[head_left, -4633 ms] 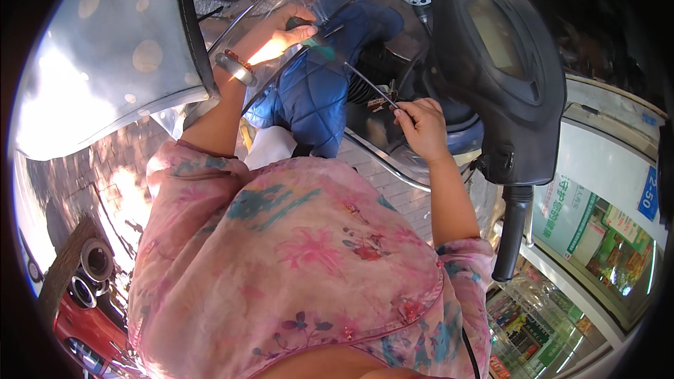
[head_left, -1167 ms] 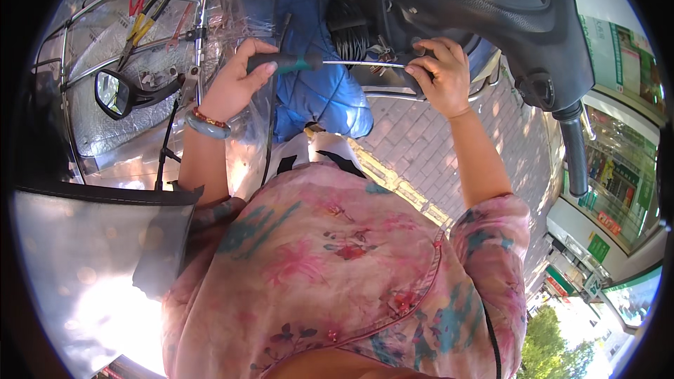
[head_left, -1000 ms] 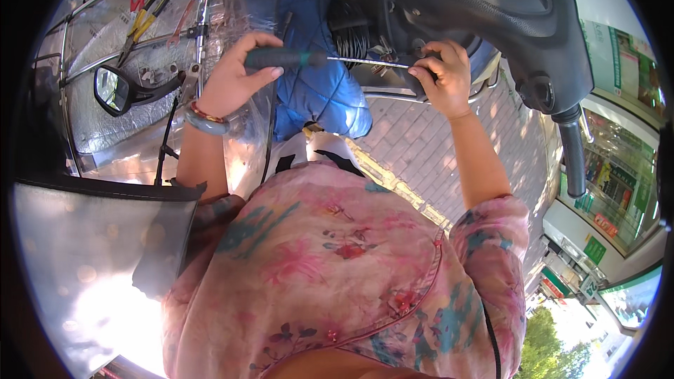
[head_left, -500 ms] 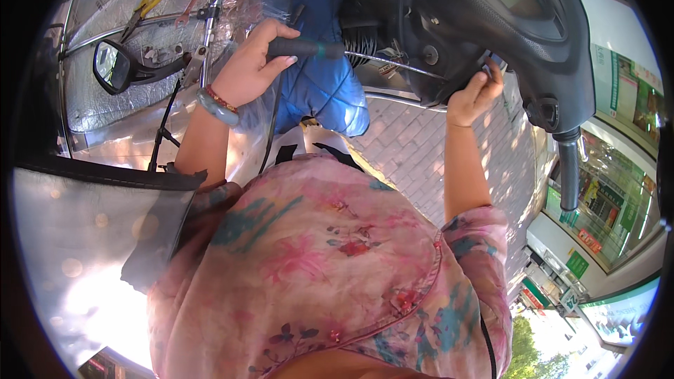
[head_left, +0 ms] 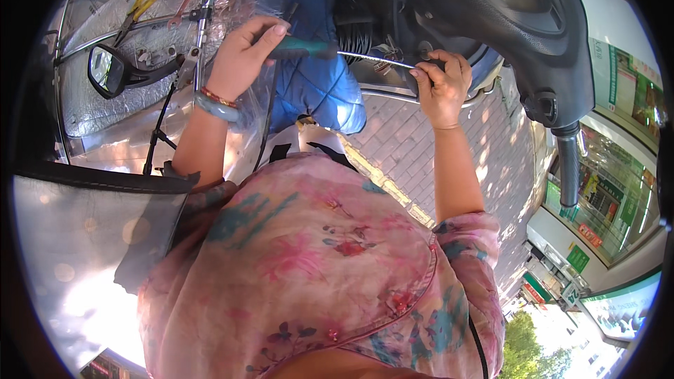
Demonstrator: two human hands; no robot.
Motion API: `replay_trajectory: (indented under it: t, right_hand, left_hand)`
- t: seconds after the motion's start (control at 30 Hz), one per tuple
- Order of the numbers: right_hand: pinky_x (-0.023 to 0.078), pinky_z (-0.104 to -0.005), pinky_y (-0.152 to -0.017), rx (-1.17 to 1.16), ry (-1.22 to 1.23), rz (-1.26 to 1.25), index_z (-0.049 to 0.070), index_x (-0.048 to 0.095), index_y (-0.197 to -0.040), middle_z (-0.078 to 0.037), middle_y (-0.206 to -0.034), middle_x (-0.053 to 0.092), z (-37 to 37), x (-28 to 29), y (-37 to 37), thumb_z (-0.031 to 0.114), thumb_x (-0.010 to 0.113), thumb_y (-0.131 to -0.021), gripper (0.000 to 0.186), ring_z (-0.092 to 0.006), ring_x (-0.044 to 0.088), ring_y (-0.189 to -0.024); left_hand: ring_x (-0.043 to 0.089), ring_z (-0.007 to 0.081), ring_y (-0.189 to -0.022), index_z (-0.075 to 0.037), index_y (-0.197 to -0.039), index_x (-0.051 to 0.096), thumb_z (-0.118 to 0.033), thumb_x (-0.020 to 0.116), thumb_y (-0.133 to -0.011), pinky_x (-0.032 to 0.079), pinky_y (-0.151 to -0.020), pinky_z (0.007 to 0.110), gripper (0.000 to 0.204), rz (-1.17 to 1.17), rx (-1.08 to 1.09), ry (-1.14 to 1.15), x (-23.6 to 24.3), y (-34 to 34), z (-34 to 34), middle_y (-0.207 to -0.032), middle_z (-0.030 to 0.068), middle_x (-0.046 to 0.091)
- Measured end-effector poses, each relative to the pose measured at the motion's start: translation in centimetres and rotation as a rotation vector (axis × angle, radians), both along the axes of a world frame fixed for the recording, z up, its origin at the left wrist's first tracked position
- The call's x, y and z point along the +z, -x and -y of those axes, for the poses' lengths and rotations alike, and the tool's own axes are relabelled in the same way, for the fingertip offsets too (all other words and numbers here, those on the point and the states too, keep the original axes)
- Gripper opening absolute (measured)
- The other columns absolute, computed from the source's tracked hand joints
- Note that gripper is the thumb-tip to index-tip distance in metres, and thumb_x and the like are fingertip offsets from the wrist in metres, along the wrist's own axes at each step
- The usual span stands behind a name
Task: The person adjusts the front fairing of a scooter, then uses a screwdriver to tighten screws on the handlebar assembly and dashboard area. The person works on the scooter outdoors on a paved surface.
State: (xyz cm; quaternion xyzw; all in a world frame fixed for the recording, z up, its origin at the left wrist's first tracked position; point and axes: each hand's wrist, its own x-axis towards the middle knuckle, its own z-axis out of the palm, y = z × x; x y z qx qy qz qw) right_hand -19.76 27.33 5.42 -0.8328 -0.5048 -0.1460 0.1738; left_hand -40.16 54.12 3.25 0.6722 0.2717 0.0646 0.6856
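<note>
My left hand is wrapped round the dark green-black handle of a long screwdriver, held level. Its thin metal shaft reaches right, toward my right hand, whose fingers are closed round the tip end. Whether the fingers also hold a small part there is hidden. Just above that hand, a round dark knob or lock sits on the black front panel of a scooter. Dark coiled cable and loose wires show behind the shaft.
Blue quilted fabric hangs below the screwdriver. On the left are a rear-view mirror, a metal frame and yellow-handled pliers on silvery sheeting. The scooter's handlebar grip stands at right, above brick paving.
The screwdriver's tip has come away from the scooter panel. My right hand has moved left and up from the panel's underside to the tip; my left hand has shifted slightly.
</note>
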Motion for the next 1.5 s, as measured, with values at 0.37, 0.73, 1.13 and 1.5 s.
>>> replay_trajectory:
  t: [0.37,0.73,1.13,1.5]
  right_hand:
    - [0.037,-0.0377,-0.084,0.024,0.015,-0.018,0.015,0.071,-0.076,0.000,-0.097,0.061,0.0,0.4,-0.1,0.020,0.078,-0.062,0.017,-0.0251,0.051,-0.099]
    - [0.038,-0.0365,-0.084,0.034,-0.013,-0.028,0.014,0.070,-0.076,-0.001,-0.098,0.062,0.2,0.4,0.1,0.019,0.079,-0.062,0.017,-0.0241,0.053,-0.096]
    - [0.037,-0.0248,-0.061,-0.507,-0.711,-1.264,0.002,0.054,-0.103,-0.003,-0.080,0.054,2.2,0.8,6.0,0.028,0.048,-0.096,0.028,-0.0104,0.046,-0.068]
    - [0.041,-0.0258,-0.064,-0.510,-1.050,-1.907,0.003,0.056,-0.103,-0.002,-0.075,0.053,-1.8,-2.9,5.5,0.036,0.043,-0.098,0.035,-0.0115,0.045,-0.066]
  left_hand:
    - [0.054,0.0116,-0.095,-0.003,-0.108,0.055,-0.010,0.072,-0.078,0.046,-0.078,0.028,0.036,0.296,-0.195,-0.512,-1.3,1.0,0.1,-0.103,0.0059,0.057]
    - [0.057,0.0179,-0.083,-0.003,-0.103,0.056,-0.018,0.061,-0.088,0.045,-0.071,0.027,0.022,0.115,-0.221,-0.165,-1.1,1.0,0.1,-0.087,0.0066,0.054]
    - [0.056,0.0300,-0.091,-0.007,-0.096,0.060,0.000,0.067,-0.069,0.046,-0.078,0.037,0.029,0.367,-0.183,-0.800,-0.5,1.0,0.6,-0.097,0.0088,0.054]
    - [0.056,0.0172,-0.096,-0.007,-0.115,0.053,-0.012,0.065,-0.083,0.046,-0.083,0.029,0.035,0.277,-0.071,-0.319,-1.5,1.4,0.7,-0.106,0.0066,0.056]
